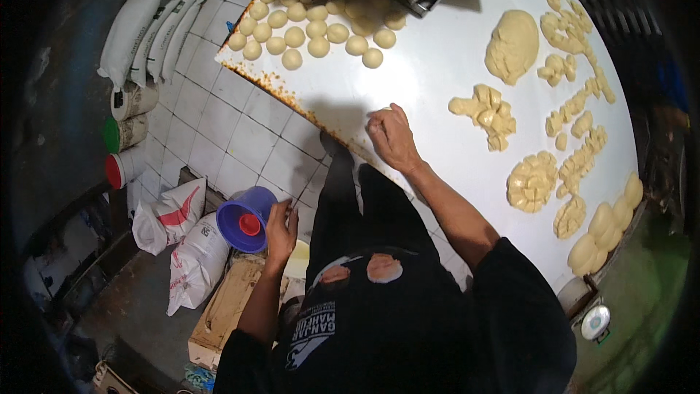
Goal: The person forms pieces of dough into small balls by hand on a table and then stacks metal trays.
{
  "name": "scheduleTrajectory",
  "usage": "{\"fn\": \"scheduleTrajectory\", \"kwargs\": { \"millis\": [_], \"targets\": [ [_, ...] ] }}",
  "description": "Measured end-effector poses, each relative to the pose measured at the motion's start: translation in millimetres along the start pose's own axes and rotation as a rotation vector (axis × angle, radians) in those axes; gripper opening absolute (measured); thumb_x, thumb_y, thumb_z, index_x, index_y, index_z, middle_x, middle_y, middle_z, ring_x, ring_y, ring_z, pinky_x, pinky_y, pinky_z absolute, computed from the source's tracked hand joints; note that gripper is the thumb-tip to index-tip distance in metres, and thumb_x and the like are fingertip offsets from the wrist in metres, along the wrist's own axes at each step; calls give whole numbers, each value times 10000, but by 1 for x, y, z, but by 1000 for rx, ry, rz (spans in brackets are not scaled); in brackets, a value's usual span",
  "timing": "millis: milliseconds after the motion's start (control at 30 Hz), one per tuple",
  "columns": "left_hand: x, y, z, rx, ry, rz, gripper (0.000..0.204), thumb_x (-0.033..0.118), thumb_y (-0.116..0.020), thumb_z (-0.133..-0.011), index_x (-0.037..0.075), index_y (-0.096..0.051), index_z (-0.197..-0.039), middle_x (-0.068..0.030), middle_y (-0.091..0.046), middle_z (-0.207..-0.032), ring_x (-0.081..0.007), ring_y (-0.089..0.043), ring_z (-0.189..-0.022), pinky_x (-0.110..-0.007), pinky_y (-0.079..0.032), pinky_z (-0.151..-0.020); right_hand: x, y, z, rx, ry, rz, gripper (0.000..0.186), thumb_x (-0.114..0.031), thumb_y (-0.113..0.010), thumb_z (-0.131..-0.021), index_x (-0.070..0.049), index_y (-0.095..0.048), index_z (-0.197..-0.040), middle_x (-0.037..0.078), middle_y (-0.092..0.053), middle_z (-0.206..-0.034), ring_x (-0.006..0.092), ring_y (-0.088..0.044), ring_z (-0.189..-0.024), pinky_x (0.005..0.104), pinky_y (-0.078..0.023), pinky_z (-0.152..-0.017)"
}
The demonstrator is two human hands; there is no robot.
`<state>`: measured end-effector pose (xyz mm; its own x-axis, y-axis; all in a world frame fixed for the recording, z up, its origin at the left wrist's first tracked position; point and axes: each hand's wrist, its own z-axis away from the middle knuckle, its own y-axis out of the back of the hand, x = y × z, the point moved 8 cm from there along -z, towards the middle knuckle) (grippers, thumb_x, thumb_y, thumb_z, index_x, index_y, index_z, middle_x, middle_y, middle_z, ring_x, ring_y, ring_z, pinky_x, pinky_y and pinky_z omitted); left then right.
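white table (408, 80), rusty near edge | dough balls (313, 25) at 11 o'clock, cut dough pieces (490, 113) at 2 | blue tub (244, 217) at 8, tilted; left hand (281, 230) grips its rim, may spill | right hand (391, 137) curled, pressing table edge, holding nothing seen; may slip

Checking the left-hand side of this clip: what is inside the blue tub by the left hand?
Inside the blue tub, tipped on its side, a red round piece shows. The left hand touches its rim. The tub's deeper inside is in shadow, so any other contents cannot be seen.
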<state>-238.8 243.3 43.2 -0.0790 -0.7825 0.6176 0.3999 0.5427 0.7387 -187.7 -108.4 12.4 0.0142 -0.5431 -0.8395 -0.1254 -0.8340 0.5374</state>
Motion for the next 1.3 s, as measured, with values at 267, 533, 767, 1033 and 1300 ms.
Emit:
{"fn": "scheduleTrajectory", "kwargs": {
  "millis": [267,533,767,1033,1300],
  "targets": [
    [9,3,-7,-25,-3,-7,257,97,-646,-1011,-13,-673,-1242,-225,-686,-1086,-400,-694,-959,-443,-554,-856,31,-16,14,36,-384,-890,680,-535,-344,-1144,3,-435,-1549,186,-610,-1473,327,-569,-1355,394,-385,-1183],
    [4,11,-59,-119,-76,13,243,119,-676,-1005,6,-683,-1220,-201,-706,-1088,-347,-719,-946,-417,-581,-827,13,-15,6,-114,-396,-346,537,-240,-697,-1004,-106,-539,-1500,156,-658,-1436,299,-617,-1355,398,-461,-1138],
    [7,46,-132,75,-149,216,252,84,-687,-994,6,-678,-1234,-184,-710,-1089,-327,-719,-952,-401,-579,-822,-47,32,30,-131,-119,448,494,-155,-728,-1001,-25,-505,-1422,216,-688,-1238,357,-711,-1090,434,-562,-953],
    [25,102,-234,322,-335,356,413,41,-694,-977,35,-608,-1380,-183,-670,-1307,-331,-671,-1158,-408,-554,-954,-153,-73,-190,2,106,174,445,-287,-788,-923,-68,-640,-1281,215,-603,-1354,379,-652,-1085,510,-546,-914],
    [-8,58,-292,111,-464,-485,762,342,-649,-1009,29,-358,-1640,-117,-358,-1715,-347,-284,-1595,-646,-156,-1262,-63,15,-76,203,-272,67,196,-212,-745,-975,-20,-736,-1012,117,-713,-1027,243,-652,-932,387,-525,-822]
  ]
}}
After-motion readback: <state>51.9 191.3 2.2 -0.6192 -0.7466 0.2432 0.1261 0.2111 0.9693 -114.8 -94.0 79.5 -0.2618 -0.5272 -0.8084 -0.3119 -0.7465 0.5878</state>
